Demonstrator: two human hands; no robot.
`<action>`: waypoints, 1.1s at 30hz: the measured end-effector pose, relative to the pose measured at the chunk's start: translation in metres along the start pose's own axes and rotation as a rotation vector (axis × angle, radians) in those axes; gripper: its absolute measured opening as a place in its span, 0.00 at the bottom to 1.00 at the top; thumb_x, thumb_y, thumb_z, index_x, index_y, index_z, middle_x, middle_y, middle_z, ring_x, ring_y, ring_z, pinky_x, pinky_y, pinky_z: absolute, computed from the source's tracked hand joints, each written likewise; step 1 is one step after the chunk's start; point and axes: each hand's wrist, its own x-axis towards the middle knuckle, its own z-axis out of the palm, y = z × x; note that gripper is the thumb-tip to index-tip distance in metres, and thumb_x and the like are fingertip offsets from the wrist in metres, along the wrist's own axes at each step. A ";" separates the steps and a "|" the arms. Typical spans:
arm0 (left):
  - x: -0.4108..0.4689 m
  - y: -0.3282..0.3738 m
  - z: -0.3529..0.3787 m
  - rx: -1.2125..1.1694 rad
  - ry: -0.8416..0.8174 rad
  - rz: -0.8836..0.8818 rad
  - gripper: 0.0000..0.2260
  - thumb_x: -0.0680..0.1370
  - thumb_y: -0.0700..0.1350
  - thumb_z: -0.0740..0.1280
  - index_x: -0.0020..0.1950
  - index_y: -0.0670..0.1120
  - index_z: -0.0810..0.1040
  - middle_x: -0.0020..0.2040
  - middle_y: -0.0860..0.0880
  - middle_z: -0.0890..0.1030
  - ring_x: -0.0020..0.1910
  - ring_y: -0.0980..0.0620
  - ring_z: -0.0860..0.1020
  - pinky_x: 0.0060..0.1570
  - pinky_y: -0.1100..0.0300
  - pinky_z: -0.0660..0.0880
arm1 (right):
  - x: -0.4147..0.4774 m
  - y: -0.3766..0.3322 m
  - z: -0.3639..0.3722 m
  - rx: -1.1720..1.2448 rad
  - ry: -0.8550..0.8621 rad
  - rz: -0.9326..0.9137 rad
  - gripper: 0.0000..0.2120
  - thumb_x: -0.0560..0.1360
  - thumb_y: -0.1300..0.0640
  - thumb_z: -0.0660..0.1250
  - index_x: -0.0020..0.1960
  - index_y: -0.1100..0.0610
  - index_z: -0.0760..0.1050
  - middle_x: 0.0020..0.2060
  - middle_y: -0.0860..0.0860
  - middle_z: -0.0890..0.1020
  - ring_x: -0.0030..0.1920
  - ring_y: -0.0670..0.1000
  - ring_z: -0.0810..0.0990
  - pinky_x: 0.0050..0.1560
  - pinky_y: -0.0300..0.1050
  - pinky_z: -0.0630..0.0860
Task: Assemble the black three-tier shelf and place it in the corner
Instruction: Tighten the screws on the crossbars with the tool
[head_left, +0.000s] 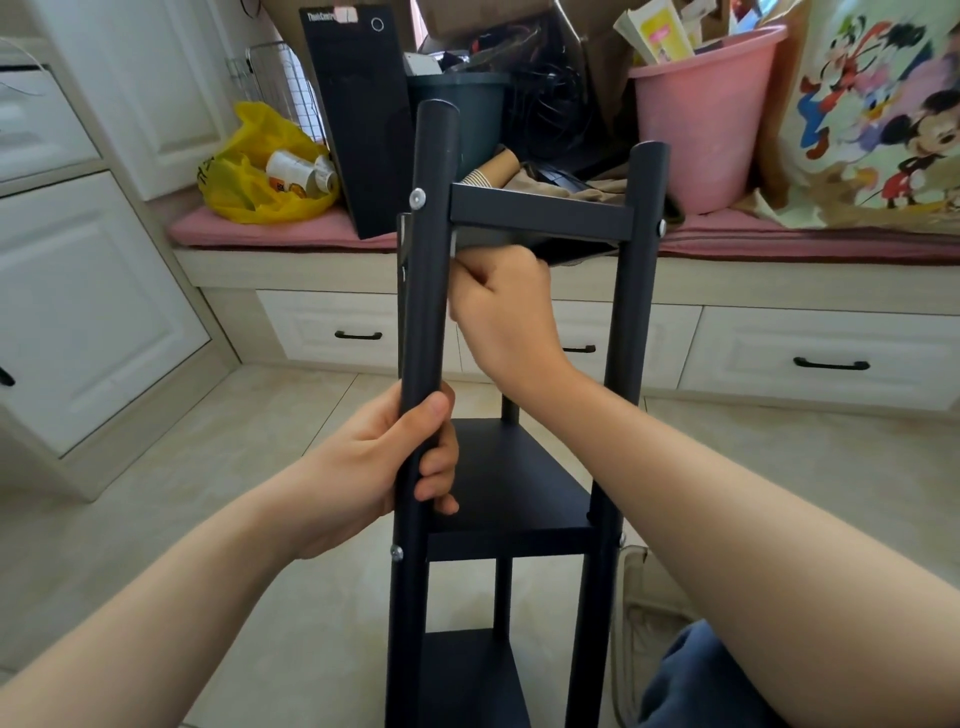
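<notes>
Shelf (511, 483) stood black, three-tiered, upright; your left hand (384, 462) gripped its post (426, 260), right hand (506, 312) curled under the top tier (540, 213), contents unclear.

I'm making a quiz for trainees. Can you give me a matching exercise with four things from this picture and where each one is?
Things:
1. left hand
2. right hand
3. yellow bag
4. pink bucket

Places:
A. on the pink cushion, right of the shelf
B. around the left pole
C. just under the top tier
D. on the pink cushion, left of the shelf

Pairs: 1-B, 2-C, 3-D, 4-A
</notes>
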 end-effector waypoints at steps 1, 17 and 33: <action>0.000 0.000 0.001 0.002 0.000 0.001 0.11 0.78 0.55 0.64 0.47 0.48 0.69 0.33 0.50 0.68 0.29 0.52 0.68 0.39 0.56 0.78 | -0.001 -0.001 -0.002 -0.008 -0.002 0.003 0.20 0.78 0.62 0.65 0.27 0.58 0.72 0.21 0.47 0.73 0.25 0.44 0.68 0.29 0.37 0.67; -0.001 -0.001 -0.001 0.002 -0.022 0.000 0.10 0.79 0.55 0.64 0.46 0.50 0.70 0.33 0.50 0.69 0.30 0.52 0.69 0.41 0.56 0.78 | -0.004 -0.012 -0.027 -0.032 -0.087 0.048 0.17 0.79 0.62 0.64 0.31 0.60 0.75 0.17 0.41 0.69 0.22 0.41 0.69 0.30 0.30 0.63; -0.001 0.002 0.000 0.018 -0.036 -0.009 0.12 0.78 0.56 0.66 0.47 0.49 0.69 0.33 0.49 0.69 0.30 0.52 0.69 0.40 0.56 0.78 | -0.005 -0.009 -0.013 -0.073 -0.002 -0.005 0.18 0.79 0.61 0.64 0.32 0.67 0.75 0.25 0.55 0.76 0.26 0.50 0.71 0.33 0.45 0.71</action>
